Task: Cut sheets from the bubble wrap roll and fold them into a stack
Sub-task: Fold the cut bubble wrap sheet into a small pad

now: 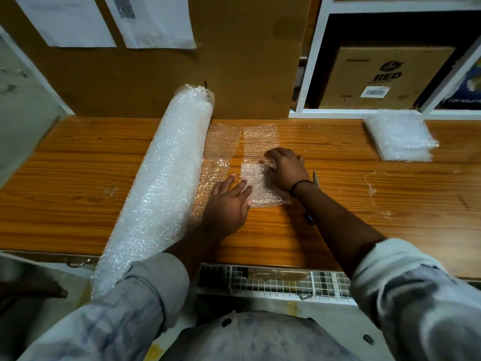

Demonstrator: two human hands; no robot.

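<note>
A large bubble wrap roll (166,178) lies across the wooden table (104,157), with a loose flap (221,149) unrolled to its right. A separate cut sheet (260,142) lies flat beside the flap, its near part folded over into a thicker layer (255,183). My left hand (226,204) presses flat on the folded part's left edge. My right hand (286,168) has its fingers curled on the fold's far edge. A stack of folded sheets (400,138) sits at the table's far right.
A dark-handled cutter (312,194) lies on the table under my right forearm. A big cardboard panel (234,56) stands behind the roll. White shelving holds a brown box (385,76). A wire rack (273,282) runs below the table's front edge.
</note>
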